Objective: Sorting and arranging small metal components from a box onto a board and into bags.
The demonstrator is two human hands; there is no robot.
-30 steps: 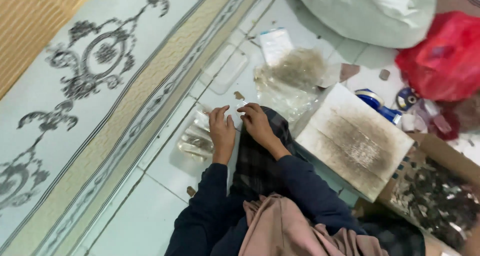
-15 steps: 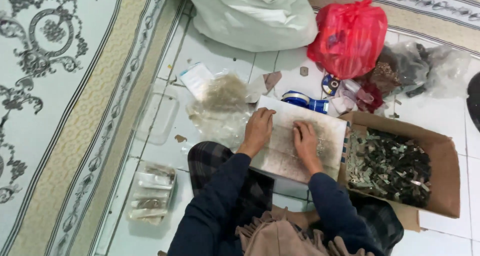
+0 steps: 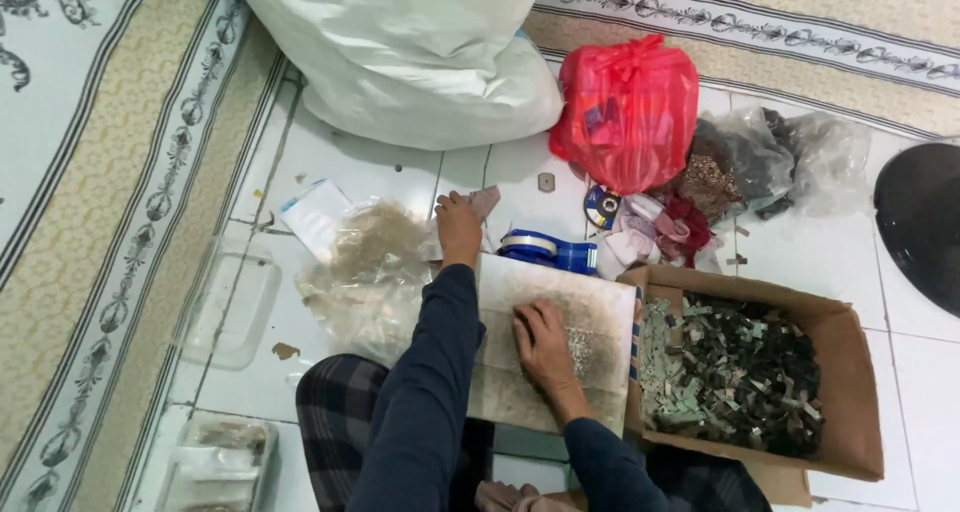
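The work in hand looks like sorting small pieces on the white board (image 3: 520,292) that lies across the person's lap, just beside the cardboard box (image 3: 850,392) at its 3 o'clock.

The right hand (image 3: 545,347) rests on the middle of the board, palm down and fingers loosely spread. Its fingertips touch a thin scatter of pale grains (image 3: 585,350), and it holds nothing.

The left hand (image 3: 460,227) reaches out past the board's 12 o'clock edge to the tiled floor. Its knuckles are up and its fingers curled down onto a small pinkish scrap (image 3: 487,202). Whether the fingers have closed on the scrap or only touch it cannot be told from this view.

A crumpled clear plastic bag (image 3: 365,267) lies at the left hand's 8 o'clock, and a blue tape dispenser (image 3: 548,250) sits near at its 4 o'clock.

Judging by the size of the grains, lifting any 1 of them would call for a fine fingertip pinch, with the board kept level. The box holds a heap of small green and black pieces (image 3: 730,372).
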